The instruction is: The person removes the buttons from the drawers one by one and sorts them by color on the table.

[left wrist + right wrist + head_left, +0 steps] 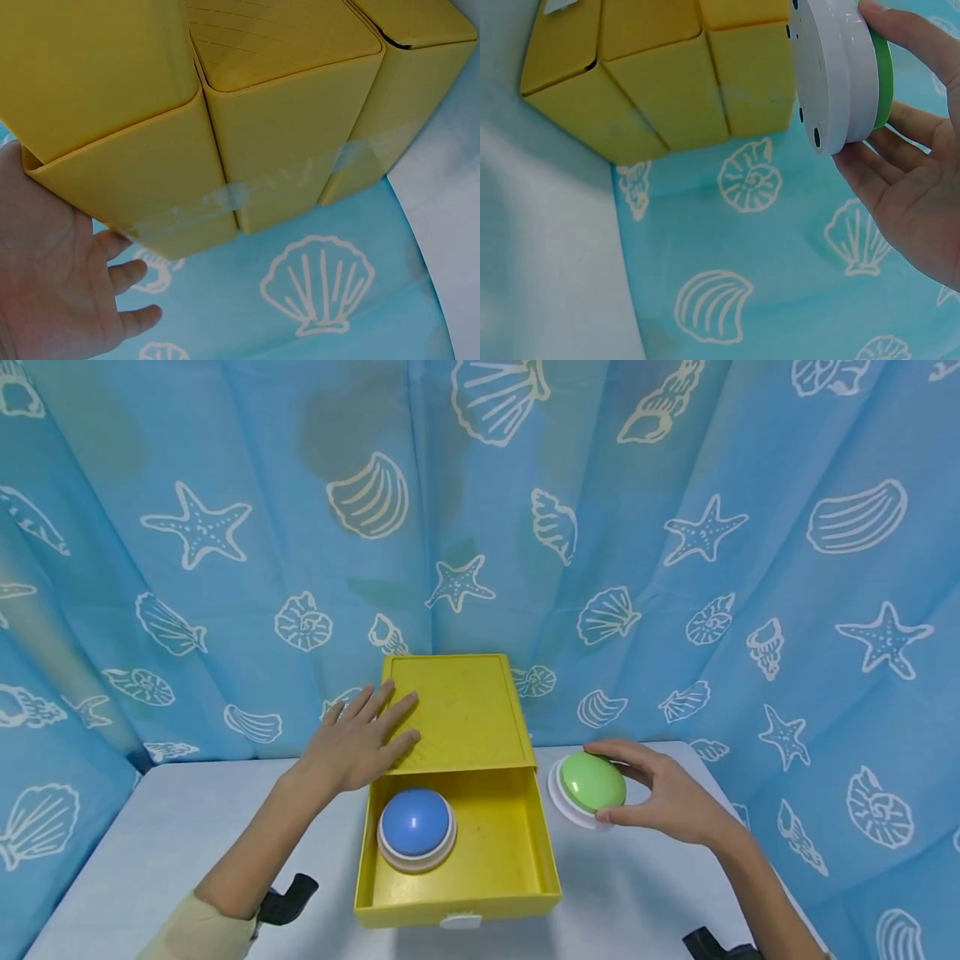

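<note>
A yellow drawer box [468,710] stands on the table, its upper drawer [502,852] pulled out toward me. In the drawer's left part sits a blue domed push button [415,821] with a white base. My left hand [360,739] rests on the box's top left edge, fingers straight and spread. To the right of the box, my right hand [663,789] grips a green domed push button [592,782] by its rim, thumb on one side and fingers on the other. The right wrist view shows its white base [836,75] tilted and raised, with small holes underneath.
The white table [315,852] carries the box. Blue cloth with white shells and starfish [480,585] hangs behind and around it. Clear tape [232,195] crosses the side of the yellow box. A white handle [461,922] is on the drawer front.
</note>
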Motion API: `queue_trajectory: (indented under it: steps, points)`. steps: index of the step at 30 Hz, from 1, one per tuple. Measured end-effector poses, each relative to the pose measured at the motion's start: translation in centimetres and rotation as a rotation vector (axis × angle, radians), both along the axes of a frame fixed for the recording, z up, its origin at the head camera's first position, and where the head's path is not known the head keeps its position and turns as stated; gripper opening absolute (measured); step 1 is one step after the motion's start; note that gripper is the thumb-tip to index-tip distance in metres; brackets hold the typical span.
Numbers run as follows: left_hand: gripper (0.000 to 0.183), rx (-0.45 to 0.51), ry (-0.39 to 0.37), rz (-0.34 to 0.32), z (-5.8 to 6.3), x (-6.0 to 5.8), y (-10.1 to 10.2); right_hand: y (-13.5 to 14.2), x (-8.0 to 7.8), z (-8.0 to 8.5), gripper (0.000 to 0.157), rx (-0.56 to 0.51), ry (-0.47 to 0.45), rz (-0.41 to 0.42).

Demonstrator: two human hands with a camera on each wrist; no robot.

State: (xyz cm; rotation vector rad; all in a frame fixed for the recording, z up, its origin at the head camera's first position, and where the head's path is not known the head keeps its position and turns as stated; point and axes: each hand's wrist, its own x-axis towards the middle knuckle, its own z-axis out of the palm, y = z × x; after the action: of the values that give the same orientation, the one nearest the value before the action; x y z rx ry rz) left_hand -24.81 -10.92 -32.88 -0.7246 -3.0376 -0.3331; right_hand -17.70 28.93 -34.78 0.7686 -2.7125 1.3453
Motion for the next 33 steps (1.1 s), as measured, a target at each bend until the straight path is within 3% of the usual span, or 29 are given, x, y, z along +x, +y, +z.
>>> queue_trajectory:
  steps: [33]
  points:
    - [0.064,0.011,0.010,0.001,0.0,0.2,0.1,2.4,-4.6,-6.8,0.074,0.060,-0.148,-0.091]
